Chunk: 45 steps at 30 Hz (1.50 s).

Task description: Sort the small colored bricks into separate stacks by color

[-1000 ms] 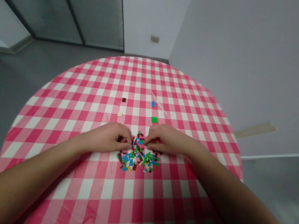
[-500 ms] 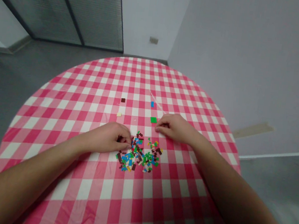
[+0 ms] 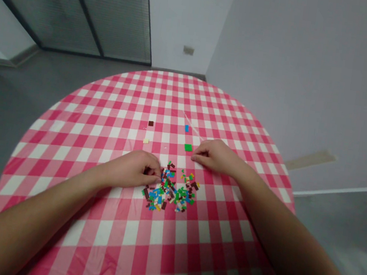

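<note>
My left hand [image 3: 139, 170] rests at the left edge of a loose pile of small bricks [image 3: 170, 189], its fingers curled and its fingertips right beside the leftmost pieces. I cannot tell whether those fingers pinch a brick or merely touch the pile. My right hand [image 3: 216, 156] is farther out, to the right of the pile's far end, its thumb and fingers drawn close together near the table. Whether a small piece sits between them I cannot tell either.

The pile lies in front of me, mostly between and nearer than my 2 hands, a mix of green, blue, brown, white, red and yellow bits, with some dark brown pieces at its near left and right.

Beyond the pile, 4 separate pieces lie in 2 rows, well apart from each other: a dark brown piece [image 3: 151, 123] far left, a blue piece [image 3: 186, 128] far right, a cream piece [image 3: 146, 141] nearer on the left, and a green piece [image 3: 188, 148] nearer on the right, just left of my right fingertips.

Everything lies on a red-and-white checked tablecloth [image 3: 118, 232]. At the far left stands a glass partition [image 3: 118, 18]; a socket plate [image 3: 188, 50] is on the far wall [image 3: 192, 13].
</note>
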{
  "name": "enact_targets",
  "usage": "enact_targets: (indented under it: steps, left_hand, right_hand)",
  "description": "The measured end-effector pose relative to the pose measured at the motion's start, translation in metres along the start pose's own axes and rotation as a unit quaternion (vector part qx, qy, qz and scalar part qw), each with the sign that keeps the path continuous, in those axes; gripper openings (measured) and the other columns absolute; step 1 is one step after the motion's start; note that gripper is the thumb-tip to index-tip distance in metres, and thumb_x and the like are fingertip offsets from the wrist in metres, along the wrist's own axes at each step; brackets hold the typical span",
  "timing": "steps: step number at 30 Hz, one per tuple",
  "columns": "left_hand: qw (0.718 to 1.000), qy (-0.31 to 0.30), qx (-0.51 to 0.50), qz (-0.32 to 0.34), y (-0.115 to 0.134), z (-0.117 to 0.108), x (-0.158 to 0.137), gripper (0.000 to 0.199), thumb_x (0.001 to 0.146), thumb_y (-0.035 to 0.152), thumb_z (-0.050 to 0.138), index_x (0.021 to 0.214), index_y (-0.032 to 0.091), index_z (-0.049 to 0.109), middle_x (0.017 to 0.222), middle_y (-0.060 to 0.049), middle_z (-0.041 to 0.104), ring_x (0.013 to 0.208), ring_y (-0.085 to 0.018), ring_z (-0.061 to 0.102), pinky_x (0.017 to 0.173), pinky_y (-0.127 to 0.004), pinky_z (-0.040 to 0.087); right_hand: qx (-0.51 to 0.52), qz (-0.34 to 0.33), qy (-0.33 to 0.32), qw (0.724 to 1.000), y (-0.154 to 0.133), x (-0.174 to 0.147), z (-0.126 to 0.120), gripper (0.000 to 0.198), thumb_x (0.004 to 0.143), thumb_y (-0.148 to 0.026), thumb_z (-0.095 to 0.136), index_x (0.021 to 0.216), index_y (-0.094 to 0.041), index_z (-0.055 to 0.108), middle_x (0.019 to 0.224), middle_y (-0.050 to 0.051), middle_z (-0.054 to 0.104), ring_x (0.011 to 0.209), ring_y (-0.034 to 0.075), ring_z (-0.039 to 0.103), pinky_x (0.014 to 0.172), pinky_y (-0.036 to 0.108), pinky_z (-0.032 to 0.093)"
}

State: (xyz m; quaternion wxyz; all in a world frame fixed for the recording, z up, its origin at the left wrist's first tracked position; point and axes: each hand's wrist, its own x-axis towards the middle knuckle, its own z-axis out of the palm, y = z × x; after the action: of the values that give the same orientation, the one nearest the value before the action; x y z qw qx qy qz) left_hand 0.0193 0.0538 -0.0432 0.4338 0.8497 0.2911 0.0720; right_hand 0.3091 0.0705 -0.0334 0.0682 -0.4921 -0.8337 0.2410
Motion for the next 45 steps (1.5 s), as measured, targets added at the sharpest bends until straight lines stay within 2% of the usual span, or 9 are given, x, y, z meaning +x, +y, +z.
enact_targets:
  steps: [4, 8, 12, 16, 20, 29, 45]
  left_hand:
    - [1.0, 0.001, 0.0, -0.003, -0.001, 0.0, 0.0, 0.022, 0.09, 0.026, 0.061, 0.072, 0.017, 0.07, 0.078, -0.004, 0.071, 0.068, -0.014, 0.063, 0.065, -0.025, 0.047]
    - [1.0, -0.003, 0.006, 0.004, 0.0, 0.0, 0.0, 0.022, 0.091, 0.026, 0.06, 0.075, 0.017, 0.071, 0.079, -0.005, 0.071, 0.069, -0.014, 0.064, 0.066, -0.024, 0.047]
    - [1.0, -0.003, 0.005, 0.009, 0.0, -0.001, 0.001, 0.023, 0.091, 0.026, 0.059, 0.073, 0.017, 0.07, 0.078, -0.005, 0.071, 0.069, -0.014, 0.064, 0.067, -0.024, 0.047]
    - [1.0, -0.003, 0.002, 0.008, 0.0, 0.0, 0.001, 0.024, 0.092, 0.027, 0.059, 0.072, 0.017, 0.069, 0.078, -0.004, 0.071, 0.069, -0.014, 0.063, 0.067, -0.024, 0.047]
    - [1.0, -0.002, 0.006, 0.006, 0.0, 0.0, 0.001, 0.023, 0.092, 0.027, 0.06, 0.073, 0.017, 0.069, 0.079, -0.004, 0.072, 0.07, -0.014, 0.064, 0.067, -0.024, 0.047]
    - [1.0, 0.0, 0.007, 0.002, 0.0, 0.0, 0.0, 0.022, 0.091, 0.025, 0.06, 0.074, 0.017, 0.07, 0.08, -0.004, 0.072, 0.07, -0.014, 0.064, 0.067, -0.024, 0.047]
    - [1.0, -0.004, -0.003, 0.007, 0.0, -0.003, -0.001, 0.02, 0.09, 0.026, 0.06, 0.076, 0.017, 0.071, 0.083, -0.005, 0.074, 0.072, -0.014, 0.065, 0.069, -0.025, 0.049]
  right_hand:
    - [-0.023, -0.003, 0.023, 0.999, -0.001, -0.001, -0.002, 0.02, 0.092, -0.028, 0.065, 0.084, -0.02, 0.082, 0.084, 0.008, 0.078, 0.075, 0.018, 0.066, 0.069, 0.031, 0.045]
    - [-0.029, -0.011, 0.008, 0.999, -0.001, 0.0, -0.001, 0.014, 0.087, -0.02, 0.068, 0.087, -0.021, 0.082, 0.087, 0.008, 0.079, 0.078, 0.019, 0.068, 0.071, 0.03, 0.047]
    - [-0.05, -0.023, 0.004, 0.998, -0.004, 0.002, 0.004, 0.016, 0.09, -0.022, 0.067, 0.088, -0.02, 0.082, 0.086, 0.008, 0.078, 0.079, 0.019, 0.067, 0.072, 0.032, 0.047]
    - [-0.043, -0.014, 0.032, 0.998, -0.006, 0.003, 0.009, 0.015, 0.091, -0.021, 0.066, 0.09, -0.019, 0.081, 0.087, 0.009, 0.077, 0.079, 0.019, 0.066, 0.072, 0.032, 0.047]
    - [-0.025, -0.042, 0.04, 0.998, -0.005, 0.003, 0.012, 0.015, 0.092, -0.022, 0.065, 0.094, -0.022, 0.08, 0.09, 0.008, 0.076, 0.085, 0.02, 0.066, 0.078, 0.034, 0.049]
    - [-0.045, -0.046, 0.08, 0.995, -0.008, 0.006, 0.021, 0.017, 0.092, -0.02, 0.062, 0.086, -0.022, 0.078, 0.093, 0.007, 0.076, 0.087, 0.019, 0.066, 0.08, 0.034, 0.05]
    - [-0.056, -0.03, 0.095, 0.993, -0.01, 0.007, 0.023, 0.017, 0.089, -0.017, 0.061, 0.081, -0.019, 0.075, 0.084, 0.007, 0.072, 0.079, 0.018, 0.061, 0.073, 0.031, 0.045]
